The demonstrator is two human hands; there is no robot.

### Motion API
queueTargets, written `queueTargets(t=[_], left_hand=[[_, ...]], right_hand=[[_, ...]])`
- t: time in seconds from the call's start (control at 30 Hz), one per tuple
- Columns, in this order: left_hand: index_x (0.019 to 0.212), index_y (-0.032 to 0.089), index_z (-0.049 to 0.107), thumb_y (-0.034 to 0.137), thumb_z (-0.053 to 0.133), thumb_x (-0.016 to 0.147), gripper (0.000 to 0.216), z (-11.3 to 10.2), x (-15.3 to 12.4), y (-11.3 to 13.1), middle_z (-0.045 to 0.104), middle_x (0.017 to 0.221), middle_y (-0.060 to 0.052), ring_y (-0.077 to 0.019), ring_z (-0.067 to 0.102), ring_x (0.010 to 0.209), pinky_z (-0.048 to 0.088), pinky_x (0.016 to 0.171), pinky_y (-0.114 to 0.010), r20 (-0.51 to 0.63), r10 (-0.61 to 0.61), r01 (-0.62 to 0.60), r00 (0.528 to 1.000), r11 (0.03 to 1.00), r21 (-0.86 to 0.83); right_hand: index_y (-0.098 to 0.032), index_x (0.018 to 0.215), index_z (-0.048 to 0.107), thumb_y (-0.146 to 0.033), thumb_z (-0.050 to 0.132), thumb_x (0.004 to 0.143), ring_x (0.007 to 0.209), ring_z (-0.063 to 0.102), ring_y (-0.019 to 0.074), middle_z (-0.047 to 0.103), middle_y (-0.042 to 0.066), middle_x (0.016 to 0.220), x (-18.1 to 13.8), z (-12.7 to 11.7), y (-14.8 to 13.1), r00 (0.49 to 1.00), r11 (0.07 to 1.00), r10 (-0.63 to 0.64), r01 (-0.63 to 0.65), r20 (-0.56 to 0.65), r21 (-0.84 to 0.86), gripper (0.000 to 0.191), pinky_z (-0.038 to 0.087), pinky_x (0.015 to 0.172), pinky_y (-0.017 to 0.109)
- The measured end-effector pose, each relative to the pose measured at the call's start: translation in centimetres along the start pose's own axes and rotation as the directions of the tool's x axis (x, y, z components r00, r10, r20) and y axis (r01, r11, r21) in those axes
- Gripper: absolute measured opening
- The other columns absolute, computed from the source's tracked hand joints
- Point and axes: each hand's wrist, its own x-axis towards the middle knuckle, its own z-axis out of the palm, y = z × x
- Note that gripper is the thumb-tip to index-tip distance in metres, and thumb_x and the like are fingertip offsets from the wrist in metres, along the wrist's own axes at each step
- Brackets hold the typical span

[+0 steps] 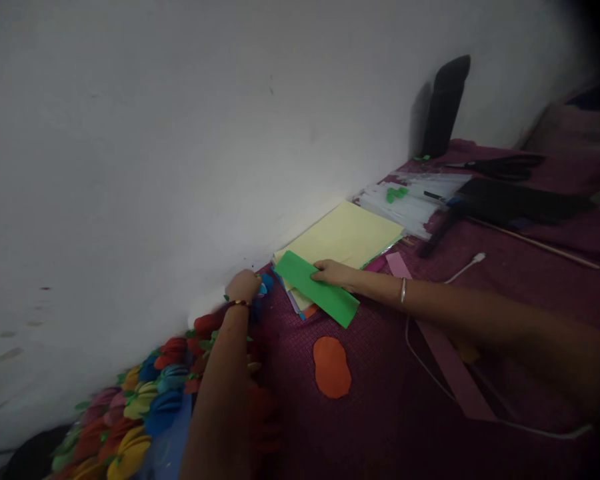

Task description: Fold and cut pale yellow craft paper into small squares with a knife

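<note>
I'm holding my right hand outstretched, pinching a green strip; my left hand is curling by blue paper, grip hidden.

No text, label, brand, number or sign can be read: the green paper and the yellow sheets on the surface show none, and the marks on the wall form no letters.

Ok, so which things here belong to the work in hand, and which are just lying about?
Likely the job:
green strip, in the right hand
pale yellow sheets
orange cutout
blue item at the left hand

Likely just lying about:
white cable
upright black object
thin stick
</note>
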Motion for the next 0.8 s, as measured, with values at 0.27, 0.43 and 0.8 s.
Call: queueTargets(t=[0.27, 0.43, 0.8], left_hand=[[0.067, 0.017, 0.065, 0.047, 0.045, 0.081, 0.039, -7.5, -3.2, -7.0, 0.056, 0.051, -0.003, -0.0172, 0.057, 0.059, 0.039, 0.054, -0.025, -0.094, -0.111, 0.100, 0.989, 0.988, -0.114], [0.059, 0.018, 0.056, 0.051, 0.047, 0.078, 0.039, -9.5, -6.5, -12.5, 0.044, 0.044, 0.002, -0.0108, 0.040, 0.043, 0.031, 0.044, -0.023, -0.108, -0.233, 0.205, 0.967, 0.953, -0.223], [0.059, 0.018, 0.062, 0.045, 0.048, 0.077, 0.035, -3.1, -4.0, -16.5, 0.051, 0.045, -0.003, -0.0161, 0.050, 0.050, 0.033, 0.047, -0.026, -0.036, -0.283, 0.267, 0.959, 0.934, -0.237]], right_hand=[[-0.012, 0.098, 0.061, -0.015, 0.052, 0.077, 0.058, 0.061, 0.0140, 0.071, 0.009, 0.085, -0.1, 0.8, -0.8, 1.000, 0.997, -0.010, 0.011, 0.019, -0.071, 0.023, 0.047, 0.051, 0.023], [-0.012, 0.103, 0.059, -0.016, 0.049, 0.078, 0.065, 0.065, 0.0172, 0.071, 0.011, 0.090, 2.0, 4.4, -1.7, 1.000, 0.987, -0.019, 0.022, 0.021, -0.162, 0.027, 0.050, 0.055, 0.025], [-0.010, 0.127, 0.047, -0.012, 0.053, 0.075, 0.095, 0.063, 0.0199, 0.063, 0.014, 0.118, 5.6, 8.1, -0.2, 0.994, 0.935, -0.089, 0.060, -0.068, -0.349, 0.052, 0.049, 0.073, 0.025]])
